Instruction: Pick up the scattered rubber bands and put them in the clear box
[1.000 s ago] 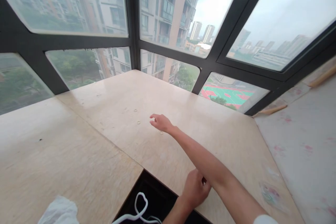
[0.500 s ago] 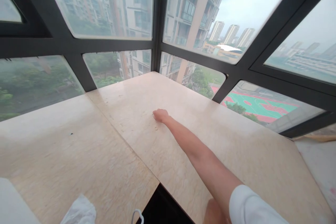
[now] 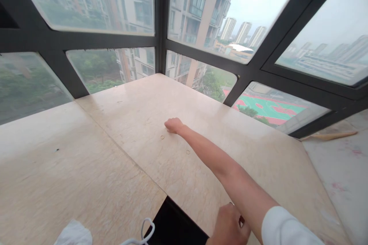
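My right hand point(image 3: 174, 125) reaches far out over the pale marble-patterned surface, its fingers pinched together at a small thin ring that shows partly below the fingertips. A second thin yellowish ring point(image 3: 162, 137) lies close by, a little nearer to me. Another such ring point(image 3: 188, 152) rests beside my right forearm. Low in the view, under that forearm, my left hand point(image 3: 230, 224) is closed with curled fingers. What it holds, if anything, is hidden.
A black flat panel point(image 3: 178, 226) with a white cable point(image 3: 148, 227) lies at the bottom. Crumpled white tissue point(image 3: 74, 233) is at lower left. A small dark speck point(image 3: 57, 149) lies on the left. Dark window frames point(image 3: 161, 57) edge the surface; a floral-patterned wall point(image 3: 339, 160) stands right.
My right hand moved to a ring and its fingers closed there. My left hand dropped partly from view, then returned. The camera turned right, then slightly back.
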Demonstrator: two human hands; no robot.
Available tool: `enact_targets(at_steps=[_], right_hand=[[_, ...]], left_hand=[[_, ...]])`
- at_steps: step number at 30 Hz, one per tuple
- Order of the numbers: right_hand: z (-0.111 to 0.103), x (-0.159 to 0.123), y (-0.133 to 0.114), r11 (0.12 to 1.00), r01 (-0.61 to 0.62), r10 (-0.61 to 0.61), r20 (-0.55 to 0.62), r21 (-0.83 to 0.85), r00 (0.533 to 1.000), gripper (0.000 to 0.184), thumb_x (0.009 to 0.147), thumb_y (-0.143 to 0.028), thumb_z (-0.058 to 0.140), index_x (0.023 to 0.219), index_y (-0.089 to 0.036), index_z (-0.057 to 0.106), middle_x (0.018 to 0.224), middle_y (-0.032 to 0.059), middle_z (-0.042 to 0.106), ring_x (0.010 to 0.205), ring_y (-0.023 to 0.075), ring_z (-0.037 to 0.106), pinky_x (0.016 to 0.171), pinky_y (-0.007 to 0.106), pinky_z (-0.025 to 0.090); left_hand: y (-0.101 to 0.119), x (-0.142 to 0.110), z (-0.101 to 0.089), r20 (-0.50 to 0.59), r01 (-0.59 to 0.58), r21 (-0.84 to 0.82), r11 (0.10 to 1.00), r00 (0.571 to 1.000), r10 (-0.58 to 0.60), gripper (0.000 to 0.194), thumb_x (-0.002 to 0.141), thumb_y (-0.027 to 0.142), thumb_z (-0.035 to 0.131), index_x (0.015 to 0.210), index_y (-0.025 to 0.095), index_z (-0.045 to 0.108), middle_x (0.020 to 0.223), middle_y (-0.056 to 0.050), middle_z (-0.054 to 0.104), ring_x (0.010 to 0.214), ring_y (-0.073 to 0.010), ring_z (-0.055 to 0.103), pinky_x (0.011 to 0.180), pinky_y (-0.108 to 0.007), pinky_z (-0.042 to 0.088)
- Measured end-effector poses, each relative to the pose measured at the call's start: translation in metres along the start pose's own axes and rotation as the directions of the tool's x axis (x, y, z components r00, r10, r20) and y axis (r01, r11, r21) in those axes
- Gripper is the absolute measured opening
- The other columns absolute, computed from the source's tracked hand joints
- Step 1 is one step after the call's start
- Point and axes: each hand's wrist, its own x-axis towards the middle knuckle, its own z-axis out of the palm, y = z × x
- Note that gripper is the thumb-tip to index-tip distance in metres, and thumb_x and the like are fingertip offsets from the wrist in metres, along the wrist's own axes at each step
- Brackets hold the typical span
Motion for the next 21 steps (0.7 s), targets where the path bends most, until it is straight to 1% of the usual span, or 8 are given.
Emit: enact_targets(at_steps=[4, 7, 10, 12, 14, 17, 19, 21], right_hand=[[0.012, -0.039, 0.021, 0.987, -0.084, 0.085, 0.001, 0.139, 0.996, 0.028, 0.093, -0.033, 0.058, 0.114, -0.015, 0.059, 0.114, 0.0072, 0.061, 0.096, 0.0202, 0.062, 0.082, 0.041, 0.053], [0.021, -0.079, 0.037, 0.949, -0.139, 0.155, -0.036, 0.284, 0.987, 0.02, 0.091, -0.032, 0.06, 0.1, -0.014, 0.064, 0.096, 0.0041, 0.067, 0.084, 0.0169, 0.064, 0.076, 0.036, 0.053], [0.032, -0.128, 0.049, 0.87, -0.163, 0.239, -0.109, 0.465, 0.965, 0.01, 0.085, -0.022, 0.061, 0.085, -0.016, 0.068, 0.067, -0.0007, 0.068, 0.068, 0.0118, 0.063, 0.066, 0.023, 0.048], [0.041, -0.164, 0.057, 0.786, -0.164, 0.309, -0.149, 0.596, 0.939, 0.01, 0.082, -0.019, 0.059, 0.081, -0.016, 0.068, 0.057, -0.0032, 0.065, 0.054, 0.0081, 0.059, 0.056, 0.017, 0.044], [0.051, -0.203, 0.064, 0.677, -0.161, 0.393, -0.168, 0.719, 0.904, 0.012, 0.082, -0.022, 0.057, 0.081, -0.016, 0.067, 0.054, -0.0047, 0.062, 0.042, 0.0055, 0.052, 0.047, 0.015, 0.04], [0.068, -0.262, 0.073, 0.489, -0.144, 0.535, -0.166, 0.86, 0.828, 0.021, 0.084, -0.032, 0.053, 0.085, -0.014, 0.064, 0.051, -0.0049, 0.059, 0.034, 0.0048, 0.044, 0.037, 0.015, 0.036], [0.079, -0.3, 0.079, 0.371, -0.126, 0.629, -0.15, 0.92, 0.763, 0.028, 0.083, -0.039, 0.053, 0.087, -0.013, 0.062, 0.05, -0.0048, 0.057, 0.032, 0.0049, 0.041, 0.033, 0.015, 0.034], [0.09, -0.339, 0.082, 0.269, -0.11, 0.719, -0.123, 0.957, 0.684, 0.033, 0.081, -0.045, 0.054, 0.087, -0.013, 0.061, 0.048, -0.0054, 0.055, 0.031, 0.0049, 0.038, 0.031, 0.015, 0.032]], left_hand=[[-0.004, 0.002, 0.005, 0.001, -0.087, 0.12, 0.989, 0.996, 0.088, 0.01, 0.078, 0.014, 0.053, 0.073, 0.017, 0.062, 0.073, -0.002, 0.063, 0.066, -0.014, 0.053, 0.061, -0.025, 0.038], [-0.007, 0.002, 0.005, -0.011, -0.135, 0.124, 0.983, 0.99, 0.137, 0.011, 0.079, 0.014, 0.052, 0.077, 0.017, 0.062, 0.073, -0.002, 0.062, 0.064, -0.0129, 0.052, 0.06, -0.024, 0.037], [-0.007, 0.003, 0.004, -0.008, -0.151, 0.11, 0.982, 0.988, 0.152, 0.012, 0.082, 0.016, 0.05, 0.081, 0.017, 0.062, 0.073, -0.002, 0.061, 0.065, -0.0135, 0.053, 0.061, -0.025, 0.038], [-0.006, 0.003, 0.002, 0.007, -0.161, 0.107, 0.981, 0.987, 0.161, 0.013, 0.083, 0.017, 0.049, 0.082, 0.017, 0.062, 0.073, -0.003, 0.062, 0.065, -0.0143, 0.054, 0.062, -0.026, 0.039], [-0.004, 0.005, 0.0, 0.025, -0.174, 0.112, 0.978, 0.985, 0.173, 0.014, 0.085, 0.019, 0.048, 0.082, 0.017, 0.061, 0.073, -0.003, 0.062, 0.066, -0.0152, 0.054, 0.062, -0.027, 0.039], [-0.002, 0.007, -0.003, 0.044, -0.189, 0.113, 0.975, 0.982, 0.186, 0.017, 0.088, 0.023, 0.046, 0.08, 0.018, 0.06, 0.073, -0.004, 0.062, 0.065, -0.0157, 0.055, 0.061, -0.027, 0.04], [-0.001, 0.008, -0.003, 0.048, -0.193, 0.11, 0.975, 0.981, 0.189, 0.019, 0.089, 0.025, 0.045, 0.079, 0.018, 0.06, 0.072, -0.004, 0.061, 0.063, -0.0155, 0.055, 0.06, -0.027, 0.041], [0.0, 0.01, -0.004, 0.054, -0.196, 0.109, 0.974, 0.98, 0.192, 0.021, 0.09, 0.028, 0.045, 0.08, 0.018, 0.061, 0.071, -0.003, 0.061, 0.062, -0.0151, 0.056, 0.058, -0.026, 0.042]])
